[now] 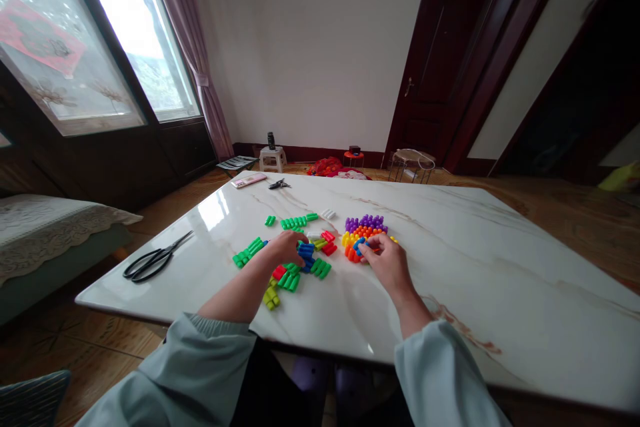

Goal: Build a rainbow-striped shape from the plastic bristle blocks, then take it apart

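Note:
Colourful plastic pieces lie on the white marble-patterned table (500, 267). My left hand (287, 247) curls its fingers round blue pieces (307, 252) among the green pieces (289, 279), red and yellow-green ones. My right hand (385, 259) pinches a blue piece (359, 245) over the near part of an assembled cluster. That cluster has purple pieces (367, 222) at the back, then orange and yellow ones, with red-orange pieces (351, 253) nearest me. White pieces (328, 214) lie between the two groups, towards the back.
Black long-handled scissors (153, 263) lie at the table's left. A pink packet (249, 179) and dark pliers (279, 184) are near the far left edge. Beyond the table stand a white stool (273, 159), a red stool (354, 157) and a round-topped stool (413, 160).

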Motion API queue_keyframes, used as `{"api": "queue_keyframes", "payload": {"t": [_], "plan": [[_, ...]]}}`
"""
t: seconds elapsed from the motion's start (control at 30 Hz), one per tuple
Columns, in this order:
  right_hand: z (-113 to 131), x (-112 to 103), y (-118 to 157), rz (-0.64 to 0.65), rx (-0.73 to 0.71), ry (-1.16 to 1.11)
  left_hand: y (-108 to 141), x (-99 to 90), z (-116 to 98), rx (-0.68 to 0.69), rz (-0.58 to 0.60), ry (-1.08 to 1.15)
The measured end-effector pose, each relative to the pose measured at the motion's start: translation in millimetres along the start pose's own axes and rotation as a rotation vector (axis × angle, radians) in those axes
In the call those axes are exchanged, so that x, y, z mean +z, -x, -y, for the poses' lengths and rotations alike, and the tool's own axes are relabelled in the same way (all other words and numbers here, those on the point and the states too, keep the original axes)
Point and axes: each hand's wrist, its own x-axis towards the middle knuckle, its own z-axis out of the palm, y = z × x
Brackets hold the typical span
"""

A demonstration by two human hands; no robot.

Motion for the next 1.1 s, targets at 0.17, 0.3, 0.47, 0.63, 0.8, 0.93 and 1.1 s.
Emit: {"api": "queue_keyframes", "payload": {"t": [0.17,0.3,0.47,0.63,0.8,0.93,1.1], "plan": [[-4,0,0,0.017,-0.002,-0.008,0,8.7,-18,-0.009,0.077,-0.14],[-5,-2,-1,0.016,0.028,-0.001,-4,14.7,-21,-0.051,0.055,-0.215],[-6,-1,2,0.12,0.059,0.127,-8,17.5,-18,-0.078,-0.008,-0.202],[-7,16,9,0.364,0.004,0.364,-11,17.6,-17,-0.102,-0.107,-0.172],[4,42,10,0.289,-0.069,0.279,-15,16.4,-14,-0.125,-0.186,-0.09],[17,55,8,0.125,-0.13,-0.008,-19,16.2,-13,-0.2,-0.279,0.075],[25,57,12,0.17,-0.123,-0.141,-17,13.6,-30,-0.252,-0.187,0.928]]}}
